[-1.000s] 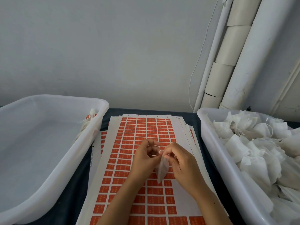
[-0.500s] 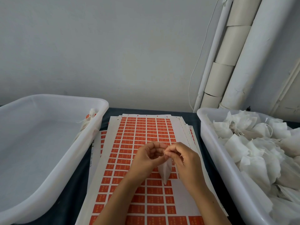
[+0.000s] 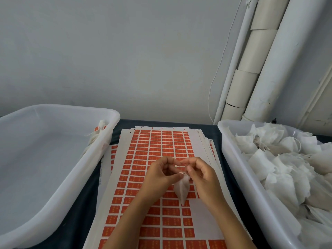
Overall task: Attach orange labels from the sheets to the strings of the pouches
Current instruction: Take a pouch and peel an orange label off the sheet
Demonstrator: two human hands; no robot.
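Centrally, above the stack of label sheets point(image 3: 158, 159): left hand point(image 3: 158, 177) and right hand point(image 3: 202, 175) meeting fingertip to fingertip, both curled, pinching the top of one white pouch point(image 3: 181, 188) that hangs point-down between the wrists. Right index finger arched higher, apparently drawing a thin string, too fine to confirm. Whether an orange label is already between the fingers cannot be told. Orange labels point(image 3: 154, 146) in a tight grid on the top sheet, each carrying pale lettering too small to read; no brand legible anywhere. Bare white patch at the sheet's lower right, rows there already stripped. Sheet edges fanned and offset at the far right corner, lower sheets poking out on the left over the dark tabletop point(image 3: 212, 125). Left tub point(image 3: 109, 119) translucent white, almost bare inside, with a few finished pouches point(image 3: 98, 133) bunched in its far right corner, an orange tag showing. Right tub point(image 3: 233, 177) heaped with unlabelled pouches point(image 3: 287, 166), strings tangled near the back. Narrow strips of table between sheets and either tub rim, so little sideways room; open space mainly above the sheets. White pipes point(image 3: 269, 60) and a thin cable against the grey wall beyond. Compared with half a second ago: hands slightly farther from the body, right fingers opened wider, pouch swung a touch rightward.
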